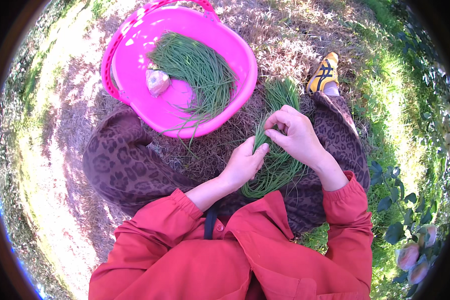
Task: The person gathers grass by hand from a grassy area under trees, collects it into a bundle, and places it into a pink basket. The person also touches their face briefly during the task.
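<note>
My left hand (246, 161) grips a small bunch of thin green blades (260, 138), which look like chives or garlic chives. Thumb and forefinger of my right hand (294, 131) are pinched together at the upper part of that bunch; whether a single blade is between them is too small to tell. Beneath both hands, a larger heap of the same greens (275, 174) lies along my leg and the ground. A pink plastic tub (243, 62) stands ahead to the left. Inside it are a thick pile of greens (198, 67) and a pale wrapped lump (158, 82).
Dry grass (281, 41) covers the ground. My legs in leopard-print trousers (112, 161) are bent around the working spot, with a yellow shoe (323, 73) at the upper right. A rose bush with pale pink blooms (408, 256) stands at lower right. The tub's handle (135, 28) leans outward.
</note>
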`<state>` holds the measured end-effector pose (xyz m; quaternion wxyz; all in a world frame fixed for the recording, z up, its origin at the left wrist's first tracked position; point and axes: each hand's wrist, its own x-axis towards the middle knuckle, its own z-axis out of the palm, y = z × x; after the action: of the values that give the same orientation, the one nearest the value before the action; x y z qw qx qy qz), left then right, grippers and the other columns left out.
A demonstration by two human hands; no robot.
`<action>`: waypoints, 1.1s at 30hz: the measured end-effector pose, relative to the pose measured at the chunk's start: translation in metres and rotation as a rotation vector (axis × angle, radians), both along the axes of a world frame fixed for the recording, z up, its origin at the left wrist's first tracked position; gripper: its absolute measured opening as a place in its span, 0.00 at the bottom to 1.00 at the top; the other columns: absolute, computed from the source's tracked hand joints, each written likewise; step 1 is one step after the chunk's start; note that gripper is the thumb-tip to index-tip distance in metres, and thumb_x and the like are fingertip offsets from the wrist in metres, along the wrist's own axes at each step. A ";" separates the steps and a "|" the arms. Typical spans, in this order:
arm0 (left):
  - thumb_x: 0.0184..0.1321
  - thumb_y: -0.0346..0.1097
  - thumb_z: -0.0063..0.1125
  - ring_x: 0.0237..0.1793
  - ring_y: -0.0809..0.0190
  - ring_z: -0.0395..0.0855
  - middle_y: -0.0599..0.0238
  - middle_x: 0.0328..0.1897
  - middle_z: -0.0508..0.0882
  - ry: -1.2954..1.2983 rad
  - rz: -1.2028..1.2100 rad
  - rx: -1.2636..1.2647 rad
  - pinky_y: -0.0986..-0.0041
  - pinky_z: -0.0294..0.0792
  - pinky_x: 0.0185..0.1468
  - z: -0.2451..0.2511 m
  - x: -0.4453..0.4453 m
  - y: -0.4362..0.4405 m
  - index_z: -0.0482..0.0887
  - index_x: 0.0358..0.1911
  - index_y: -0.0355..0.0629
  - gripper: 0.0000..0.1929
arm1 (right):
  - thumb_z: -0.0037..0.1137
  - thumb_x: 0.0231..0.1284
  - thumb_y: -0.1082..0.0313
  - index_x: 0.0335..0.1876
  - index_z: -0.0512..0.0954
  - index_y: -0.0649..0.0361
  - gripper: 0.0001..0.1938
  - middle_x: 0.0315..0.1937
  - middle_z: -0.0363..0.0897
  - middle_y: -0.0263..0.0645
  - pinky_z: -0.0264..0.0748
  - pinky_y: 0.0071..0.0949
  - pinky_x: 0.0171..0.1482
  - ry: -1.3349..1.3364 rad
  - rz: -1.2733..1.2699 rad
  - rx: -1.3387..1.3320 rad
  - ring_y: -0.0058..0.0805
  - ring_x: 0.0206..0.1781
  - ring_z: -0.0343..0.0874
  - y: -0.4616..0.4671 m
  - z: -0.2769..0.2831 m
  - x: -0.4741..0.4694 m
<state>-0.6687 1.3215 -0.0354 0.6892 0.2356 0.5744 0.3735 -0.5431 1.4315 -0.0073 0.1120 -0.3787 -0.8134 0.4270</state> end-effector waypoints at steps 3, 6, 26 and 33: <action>0.68 0.40 0.42 0.14 0.77 0.62 0.74 0.17 0.67 0.116 -0.012 0.091 0.83 0.57 0.16 -0.006 0.001 -0.001 0.70 0.41 0.42 0.10 | 0.59 0.49 0.72 0.32 0.76 0.60 0.05 0.23 0.67 0.32 0.67 0.22 0.30 0.074 -0.045 -0.095 0.22 0.26 0.69 0.002 -0.008 0.002; 0.64 0.40 0.47 0.20 0.59 0.75 0.58 0.20 0.76 0.349 -0.079 0.148 0.66 0.65 0.28 -0.007 -0.002 0.000 0.71 0.40 0.36 0.12 | 0.55 0.56 0.72 0.34 0.75 0.63 0.04 0.26 0.70 0.25 0.66 0.15 0.30 0.313 -0.200 -0.356 0.12 0.27 0.66 0.008 -0.013 0.003; 0.60 0.37 0.51 0.28 0.41 0.78 0.47 0.24 0.79 0.853 -0.191 0.400 0.54 0.67 0.29 0.000 -0.006 0.003 0.69 0.36 0.39 0.10 | 0.56 0.55 0.72 0.40 0.78 0.59 0.07 0.40 0.72 0.35 0.69 0.23 0.43 0.243 -0.188 0.136 0.24 0.41 0.72 0.027 0.012 0.017; 0.59 0.38 0.52 0.27 0.42 0.79 0.49 0.25 0.79 1.021 -0.300 0.429 0.54 0.69 0.29 0.001 -0.006 0.002 0.69 0.37 0.41 0.10 | 0.58 0.49 0.70 0.37 0.78 0.55 0.08 0.50 0.70 0.46 0.64 0.38 0.56 0.117 0.234 0.268 0.44 0.56 0.67 0.017 0.007 0.002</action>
<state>-0.6748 1.3239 -0.0339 0.3067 0.5997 0.7060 0.2187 -0.5407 1.4483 -0.0002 0.1583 -0.2376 -0.8936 0.3464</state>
